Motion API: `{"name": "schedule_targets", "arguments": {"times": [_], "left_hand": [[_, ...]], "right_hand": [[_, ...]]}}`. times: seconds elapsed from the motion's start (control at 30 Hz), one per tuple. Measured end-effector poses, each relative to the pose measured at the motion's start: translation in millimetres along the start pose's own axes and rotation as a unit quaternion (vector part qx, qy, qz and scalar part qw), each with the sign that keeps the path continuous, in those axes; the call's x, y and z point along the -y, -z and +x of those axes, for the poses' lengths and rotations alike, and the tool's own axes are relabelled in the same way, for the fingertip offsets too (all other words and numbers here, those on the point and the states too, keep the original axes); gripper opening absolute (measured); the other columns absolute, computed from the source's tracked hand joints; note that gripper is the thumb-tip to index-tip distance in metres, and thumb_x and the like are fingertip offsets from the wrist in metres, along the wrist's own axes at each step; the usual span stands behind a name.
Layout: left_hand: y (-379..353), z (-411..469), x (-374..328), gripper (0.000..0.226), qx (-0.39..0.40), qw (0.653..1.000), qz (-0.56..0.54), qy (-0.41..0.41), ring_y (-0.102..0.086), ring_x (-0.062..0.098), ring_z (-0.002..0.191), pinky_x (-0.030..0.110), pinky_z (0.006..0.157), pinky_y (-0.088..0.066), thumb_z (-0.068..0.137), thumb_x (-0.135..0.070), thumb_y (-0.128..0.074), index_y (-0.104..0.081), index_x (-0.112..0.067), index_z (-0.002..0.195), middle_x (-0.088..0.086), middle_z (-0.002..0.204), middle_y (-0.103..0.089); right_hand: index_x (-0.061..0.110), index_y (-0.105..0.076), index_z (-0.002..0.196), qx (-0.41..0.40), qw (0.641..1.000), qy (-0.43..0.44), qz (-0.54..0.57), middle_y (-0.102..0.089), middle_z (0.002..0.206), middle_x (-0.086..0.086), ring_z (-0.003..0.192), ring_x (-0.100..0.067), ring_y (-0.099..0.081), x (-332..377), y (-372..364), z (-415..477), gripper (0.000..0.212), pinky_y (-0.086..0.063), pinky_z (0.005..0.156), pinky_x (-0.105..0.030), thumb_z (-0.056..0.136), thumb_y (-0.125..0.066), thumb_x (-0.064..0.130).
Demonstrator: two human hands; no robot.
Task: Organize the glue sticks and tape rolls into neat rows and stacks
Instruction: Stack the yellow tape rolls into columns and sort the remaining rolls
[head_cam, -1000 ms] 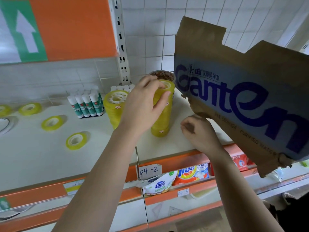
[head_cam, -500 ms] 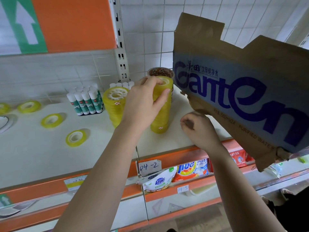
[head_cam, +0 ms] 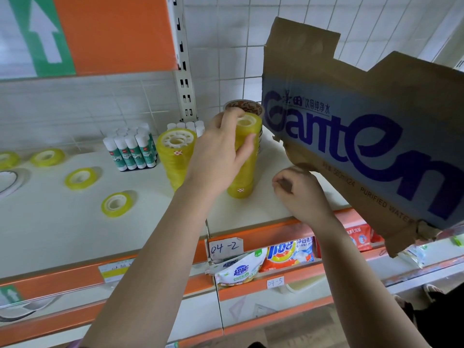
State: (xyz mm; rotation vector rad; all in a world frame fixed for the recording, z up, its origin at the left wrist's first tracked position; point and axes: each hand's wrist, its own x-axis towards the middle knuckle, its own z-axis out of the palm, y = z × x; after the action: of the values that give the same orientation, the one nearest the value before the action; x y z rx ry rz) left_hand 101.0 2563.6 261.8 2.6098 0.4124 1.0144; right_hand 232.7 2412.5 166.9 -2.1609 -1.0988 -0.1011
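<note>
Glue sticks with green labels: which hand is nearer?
Left. The left hand grips the tape stack right of the glue sticks; the right hand, holding the cardboard, is farther right.

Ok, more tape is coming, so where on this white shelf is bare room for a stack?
Barest: the white shelf front, between the nearest loose yellow tape roll and the orange edge strip. Crowded: the back, where white-capped glue sticks, two tall yellow tape stacks, the left hand, right hand and brown cardboard box bunch.

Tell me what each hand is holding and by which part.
The left hand grips the tape stack around its upper rolls, with the thumb on the side facing the camera. The right hand pinches the cardboard by its lower left edge.
</note>
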Motion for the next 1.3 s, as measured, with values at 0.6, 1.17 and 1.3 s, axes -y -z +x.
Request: {"name": "schedule_targets", "arguments": {"times": [0.6, 1.17, 1.3], "left_hand": [[32, -10, 8, 0.036, -0.041, 0.996, 0.041, -0.074, -0.062, 0.023, 0.102, 0.029, 0.08, -0.047, 0.099, -0.03, -0.049, -0.062, -0.006, 0.122, 0.01, 0.124, -0.06], [110, -66, 93, 0.03, -0.109, 0.987, 0.119, -0.011, -0.064, 0.03, 0.091, 0.043, 0.08, -0.047, 0.094, -0.03, -0.051, -0.067, -0.01, 0.111, 0.007, 0.106, -0.066], [140, -99, 138, 0.032, -0.101, 0.982, 0.156, 0.042, -0.063, 0.03, 0.087, 0.04, 0.081, -0.041, 0.093, -0.032, -0.049, -0.066, -0.012, 0.113, 0.005, 0.104, -0.067]], "right_hand": [[0.012, -0.067, 0.108, -0.039, 0.998, -0.027, 0.028, -0.062, 0.104, 0.005, 0.098, -0.01, -0.056, 26, 23, 2, 0.018, -0.046, 0.084, -0.027, 0.092, -0.061, 0.014], [0.004, -0.069, 0.094, -0.21, 0.953, 0.216, 0.031, -0.064, 0.097, 0.004, 0.092, -0.012, -0.059, 178, 41, 23, 0.011, -0.045, 0.08, -0.018, 0.091, -0.06, 0.009], [0.007, -0.07, 0.097, -0.17, 0.955, 0.237, 0.056, -0.068, 0.104, -0.003, 0.097, -0.011, -0.058, 226, -7, 30, 0.014, -0.044, 0.085, -0.017, 0.09, -0.06, 0.013]]}}
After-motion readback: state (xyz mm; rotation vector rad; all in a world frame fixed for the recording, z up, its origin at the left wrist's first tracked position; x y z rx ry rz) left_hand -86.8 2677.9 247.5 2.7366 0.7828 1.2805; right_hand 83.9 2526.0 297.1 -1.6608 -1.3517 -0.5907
